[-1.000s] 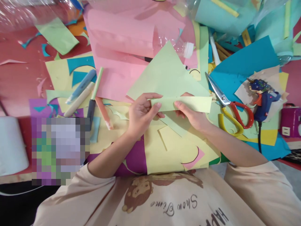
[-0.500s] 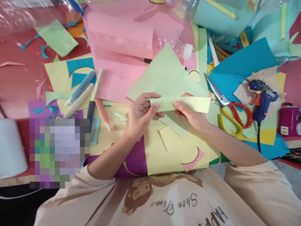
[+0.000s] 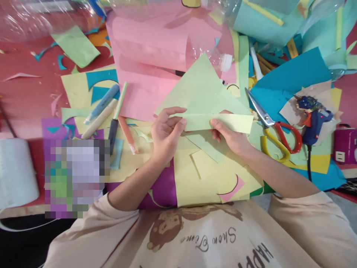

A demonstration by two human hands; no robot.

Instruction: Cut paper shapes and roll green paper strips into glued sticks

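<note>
A light green paper triangle (image 3: 202, 91) with its lower edge folded up into a strip is held between both hands over the cluttered table. My left hand (image 3: 165, 134) pinches the left end of the folded strip with thumb and fingers closed on it. My right hand (image 3: 230, 137) grips the strip near its middle from below, thumb on top. Yellow and purple paper sheets (image 3: 203, 178) lie beneath my hands.
Red-and-yellow-handled scissors (image 3: 275, 132) lie just right of the paper, a blue glue gun (image 3: 314, 121) further right. Markers and pens (image 3: 107, 108) lie to the left, a clear plastic bottle (image 3: 216, 57) behind on pink paper (image 3: 147, 44). A white roll (image 3: 15, 171) sits at the left edge.
My left-hand fingers have shifted slightly along the folded edge and curled tighter; the paper stays in about the same place. The view has shifted a little.
</note>
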